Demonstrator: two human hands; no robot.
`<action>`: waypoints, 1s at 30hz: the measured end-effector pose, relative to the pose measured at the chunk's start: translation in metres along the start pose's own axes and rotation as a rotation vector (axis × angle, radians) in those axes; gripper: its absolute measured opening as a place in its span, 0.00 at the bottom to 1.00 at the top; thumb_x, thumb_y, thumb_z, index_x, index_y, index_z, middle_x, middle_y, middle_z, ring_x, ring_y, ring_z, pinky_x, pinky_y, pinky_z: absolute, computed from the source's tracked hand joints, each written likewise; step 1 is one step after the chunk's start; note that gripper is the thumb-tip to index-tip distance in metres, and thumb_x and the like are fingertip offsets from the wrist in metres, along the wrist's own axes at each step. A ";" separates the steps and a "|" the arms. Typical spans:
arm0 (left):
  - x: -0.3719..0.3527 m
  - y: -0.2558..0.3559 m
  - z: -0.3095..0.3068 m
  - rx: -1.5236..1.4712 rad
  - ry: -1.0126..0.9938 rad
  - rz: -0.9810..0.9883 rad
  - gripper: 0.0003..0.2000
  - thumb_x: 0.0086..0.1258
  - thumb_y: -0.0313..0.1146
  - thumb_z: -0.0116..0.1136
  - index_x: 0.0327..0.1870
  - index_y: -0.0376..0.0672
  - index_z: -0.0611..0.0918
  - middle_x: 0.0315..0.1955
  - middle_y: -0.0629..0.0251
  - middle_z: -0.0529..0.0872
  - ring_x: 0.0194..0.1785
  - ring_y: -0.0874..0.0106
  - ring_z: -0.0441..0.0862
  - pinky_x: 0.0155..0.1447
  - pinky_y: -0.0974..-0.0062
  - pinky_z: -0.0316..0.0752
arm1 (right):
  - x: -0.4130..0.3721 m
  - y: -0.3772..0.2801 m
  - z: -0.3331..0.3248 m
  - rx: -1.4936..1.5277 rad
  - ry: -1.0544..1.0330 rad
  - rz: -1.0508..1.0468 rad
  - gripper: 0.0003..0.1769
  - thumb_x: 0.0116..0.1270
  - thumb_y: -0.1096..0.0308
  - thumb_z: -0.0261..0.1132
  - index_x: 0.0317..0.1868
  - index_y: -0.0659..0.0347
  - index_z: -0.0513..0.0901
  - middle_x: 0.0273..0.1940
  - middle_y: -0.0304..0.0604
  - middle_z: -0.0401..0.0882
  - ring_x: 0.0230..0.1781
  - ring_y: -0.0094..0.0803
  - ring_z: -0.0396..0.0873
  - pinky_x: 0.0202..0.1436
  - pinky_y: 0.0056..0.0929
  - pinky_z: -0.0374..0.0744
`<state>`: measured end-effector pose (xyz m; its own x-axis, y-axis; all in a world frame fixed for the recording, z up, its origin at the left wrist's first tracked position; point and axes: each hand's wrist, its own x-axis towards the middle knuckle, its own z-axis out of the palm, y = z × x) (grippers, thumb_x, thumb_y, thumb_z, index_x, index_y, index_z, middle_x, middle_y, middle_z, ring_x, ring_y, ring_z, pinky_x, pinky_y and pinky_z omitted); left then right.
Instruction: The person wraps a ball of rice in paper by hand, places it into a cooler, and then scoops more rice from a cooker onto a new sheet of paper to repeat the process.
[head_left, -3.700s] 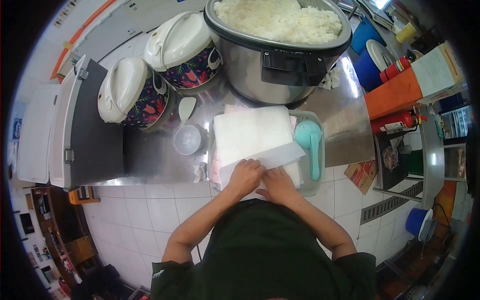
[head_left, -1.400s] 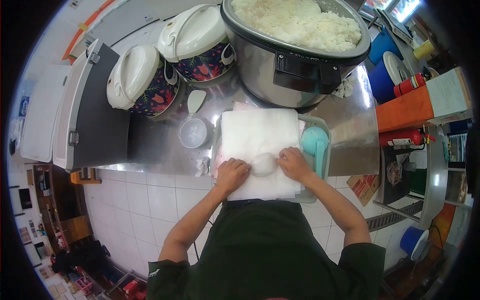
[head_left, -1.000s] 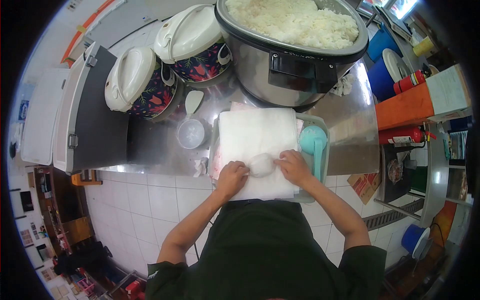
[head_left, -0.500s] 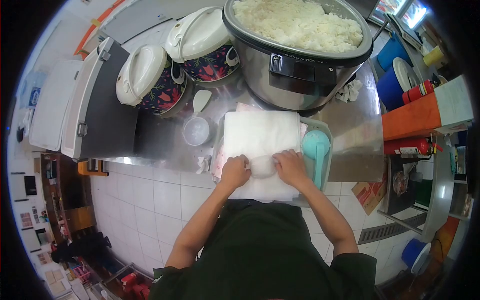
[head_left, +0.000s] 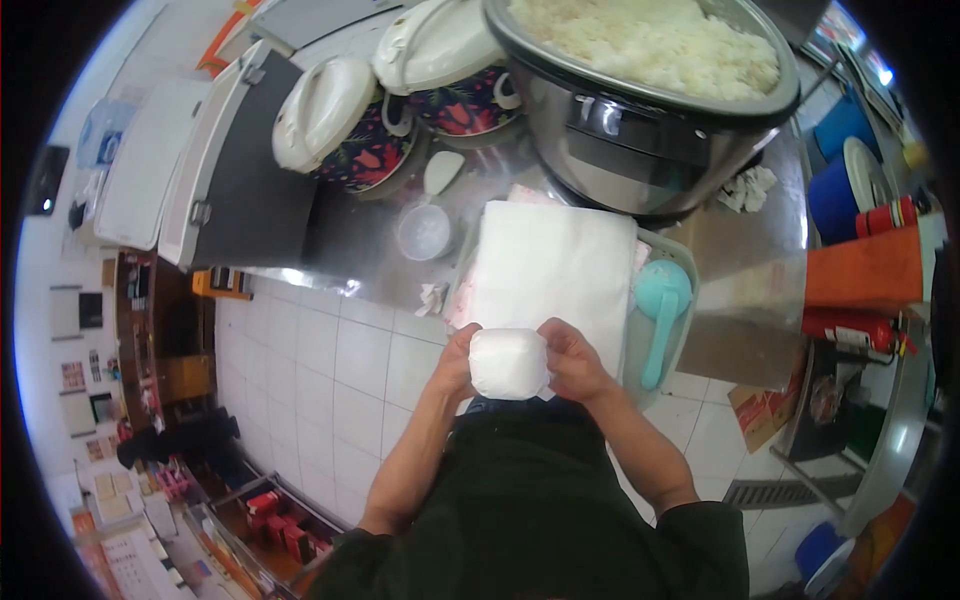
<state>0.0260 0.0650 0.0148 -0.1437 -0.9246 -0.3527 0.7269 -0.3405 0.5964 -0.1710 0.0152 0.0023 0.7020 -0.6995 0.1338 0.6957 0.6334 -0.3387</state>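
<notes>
Far left of the stack of white paper sheets point(head_left: 555, 265) lies a white case with a dark panel point(head_left: 240, 170). Nearer the stack, on the steel counter point(head_left: 350, 240), stand two floral rice cookers with white lids point(head_left: 340, 120) point(head_left: 450, 55). A white paddle point(head_left: 440, 172) and a small clear cup point(head_left: 424, 232) sit just left of the stack.

The left hand point(head_left: 457, 362) is at the stack's near edge, its fingers curled tight against the left side of a white paper parcel point(head_left: 508, 362). The parcel is held between both hands, just off the stack's near edge and over the tiled floor. The right hand point(head_left: 577, 365) clamps the parcel's right side, thumb on top.

The stack rests in a grey tray point(head_left: 655, 365). Beyond it stands a large steel cooker full of white rice point(head_left: 650, 90). A teal rice scoop point(head_left: 660, 300) lies in the tray just right of the stack. Farther right are a blue bucket point(head_left: 835, 195) and a red fire extinguisher point(head_left: 855, 330).
</notes>
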 end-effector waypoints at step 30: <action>-0.294 0.227 -0.168 0.366 0.783 0.957 0.23 0.62 0.33 0.69 0.55 0.36 0.74 0.41 0.66 0.82 0.44 0.79 0.79 0.48 0.79 0.76 | 0.243 0.387 0.213 -1.278 -0.548 -0.843 0.10 0.60 0.86 0.59 0.41 0.64 0.78 0.37 0.53 0.80 0.33 0.41 0.78 0.36 0.31 0.76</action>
<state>0.3461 0.2883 0.1327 0.8499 -0.5222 0.0703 0.0782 0.2569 0.9633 0.3012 0.1612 0.1016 0.3698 -0.3147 0.8742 0.5131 -0.7152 -0.4745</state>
